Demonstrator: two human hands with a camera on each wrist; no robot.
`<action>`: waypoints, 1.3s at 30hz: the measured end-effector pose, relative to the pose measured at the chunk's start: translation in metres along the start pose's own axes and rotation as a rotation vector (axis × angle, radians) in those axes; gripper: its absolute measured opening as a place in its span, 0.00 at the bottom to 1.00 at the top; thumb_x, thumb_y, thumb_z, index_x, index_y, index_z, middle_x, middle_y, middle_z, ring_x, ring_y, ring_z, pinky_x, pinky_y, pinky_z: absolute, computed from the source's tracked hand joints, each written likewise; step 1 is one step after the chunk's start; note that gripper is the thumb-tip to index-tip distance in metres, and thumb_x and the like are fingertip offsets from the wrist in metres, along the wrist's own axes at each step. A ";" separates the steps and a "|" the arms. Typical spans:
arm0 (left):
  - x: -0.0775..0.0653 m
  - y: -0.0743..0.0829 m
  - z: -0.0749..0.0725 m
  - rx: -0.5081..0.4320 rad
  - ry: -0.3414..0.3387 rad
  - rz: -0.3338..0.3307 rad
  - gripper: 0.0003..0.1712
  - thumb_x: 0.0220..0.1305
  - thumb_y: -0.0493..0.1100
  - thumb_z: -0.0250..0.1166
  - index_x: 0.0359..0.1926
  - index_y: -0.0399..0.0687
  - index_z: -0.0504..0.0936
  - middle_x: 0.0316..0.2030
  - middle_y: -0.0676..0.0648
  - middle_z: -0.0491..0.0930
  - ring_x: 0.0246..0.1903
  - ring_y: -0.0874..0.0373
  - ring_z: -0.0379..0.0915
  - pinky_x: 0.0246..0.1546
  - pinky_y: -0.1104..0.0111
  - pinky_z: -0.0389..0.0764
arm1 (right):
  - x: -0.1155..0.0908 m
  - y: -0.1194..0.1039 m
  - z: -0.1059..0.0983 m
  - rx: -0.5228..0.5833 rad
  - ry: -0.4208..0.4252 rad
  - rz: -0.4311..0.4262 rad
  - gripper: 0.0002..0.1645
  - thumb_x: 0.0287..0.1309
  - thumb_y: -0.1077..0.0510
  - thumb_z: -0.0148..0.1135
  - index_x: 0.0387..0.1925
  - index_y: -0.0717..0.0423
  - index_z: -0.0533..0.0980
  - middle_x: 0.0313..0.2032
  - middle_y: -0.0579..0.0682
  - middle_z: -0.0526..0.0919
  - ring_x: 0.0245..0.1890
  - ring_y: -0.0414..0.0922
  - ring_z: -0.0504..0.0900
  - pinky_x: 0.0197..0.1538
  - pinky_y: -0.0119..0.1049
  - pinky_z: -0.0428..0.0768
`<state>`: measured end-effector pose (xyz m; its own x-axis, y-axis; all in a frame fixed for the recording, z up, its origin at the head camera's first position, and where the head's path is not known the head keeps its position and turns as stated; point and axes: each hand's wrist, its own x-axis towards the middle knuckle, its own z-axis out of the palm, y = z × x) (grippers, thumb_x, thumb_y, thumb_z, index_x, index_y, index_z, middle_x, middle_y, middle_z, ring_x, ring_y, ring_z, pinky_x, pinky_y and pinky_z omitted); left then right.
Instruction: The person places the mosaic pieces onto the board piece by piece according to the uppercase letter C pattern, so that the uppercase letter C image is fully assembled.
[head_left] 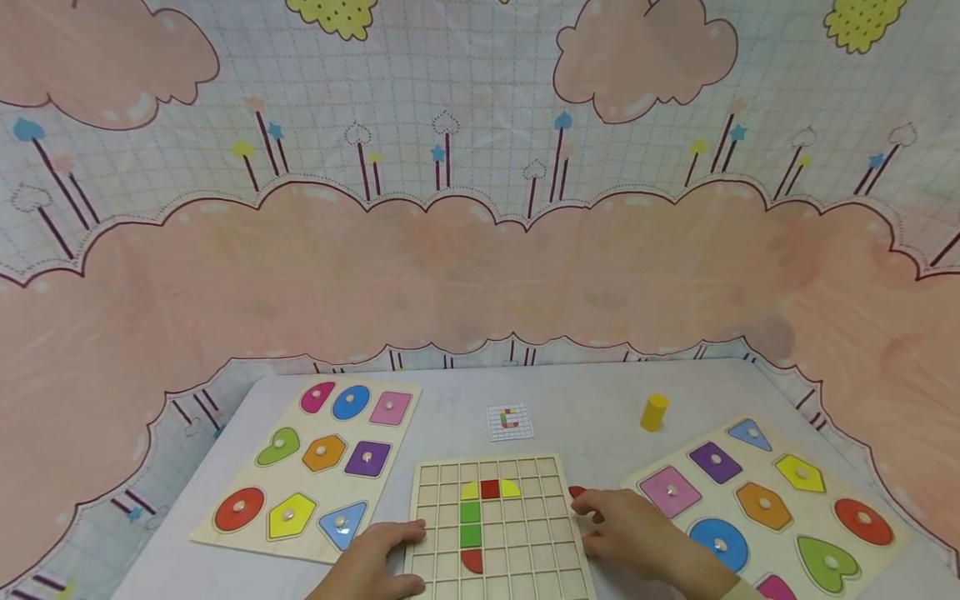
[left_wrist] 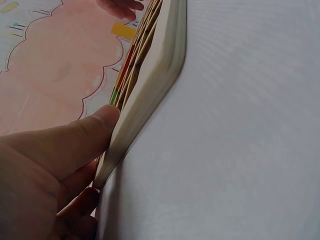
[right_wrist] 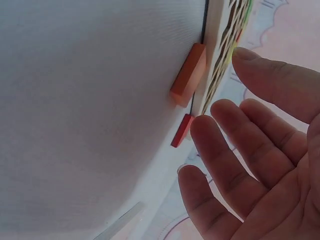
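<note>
A wooden grid board [head_left: 540, 533] lies in front of me. In its cells sit a red square [head_left: 490, 489] between two yellow rounded pieces [head_left: 510, 488], two green squares [head_left: 470, 536] beneath, and a red rounded piece [head_left: 472, 561] lowest. My left hand [head_left: 369, 562] touches the board's left edge with thumb and fingers. Beside the right edge, my right hand [head_left: 633, 529] has its fingers loosely bent, nothing held in the right wrist view. Near its fingertips lie a loose red piece [right_wrist: 181, 131] and an orange block [right_wrist: 190, 75], both against the board's side.
Behind the board lies a small pattern card [head_left: 510, 422]. A yellow cylinder [head_left: 653, 412] stands at the back right. Knobbed shape puzzles flank the board: the left puzzle [head_left: 288, 475] and the right puzzle [head_left: 810, 508], which my right forearm partly covers.
</note>
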<state>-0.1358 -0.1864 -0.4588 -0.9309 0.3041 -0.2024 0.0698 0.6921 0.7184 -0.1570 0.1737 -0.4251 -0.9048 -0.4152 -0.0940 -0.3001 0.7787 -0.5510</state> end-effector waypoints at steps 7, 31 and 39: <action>0.000 -0.001 0.001 0.009 0.007 0.033 0.30 0.49 0.43 0.80 0.55 0.42 0.83 0.58 0.44 0.80 0.59 0.36 0.69 0.59 0.37 0.69 | -0.004 0.005 -0.001 0.021 -0.012 -0.001 0.19 0.53 0.57 0.73 0.47 0.54 0.81 0.43 0.45 0.85 0.43 0.49 0.82 0.48 0.53 0.82; -0.001 -0.002 0.000 0.004 0.010 0.032 0.30 0.48 0.43 0.80 0.54 0.42 0.83 0.58 0.44 0.80 0.60 0.35 0.69 0.59 0.37 0.68 | -0.007 0.010 0.004 -0.013 -0.012 0.015 0.16 0.49 0.64 0.73 0.41 0.51 0.81 0.38 0.41 0.83 0.38 0.44 0.76 0.50 0.54 0.81; -0.001 -0.003 0.001 0.000 0.013 0.031 0.30 0.48 0.43 0.80 0.54 0.42 0.83 0.58 0.45 0.80 0.60 0.35 0.69 0.58 0.37 0.69 | -0.007 0.012 0.005 -0.037 0.011 -0.010 0.13 0.52 0.64 0.71 0.40 0.50 0.81 0.37 0.40 0.83 0.37 0.43 0.77 0.48 0.50 0.82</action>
<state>-0.1349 -0.1880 -0.4612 -0.9329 0.3167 -0.1712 0.0989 0.6825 0.7241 -0.1529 0.1833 -0.4347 -0.9050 -0.4181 -0.0789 -0.3202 0.7912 -0.5210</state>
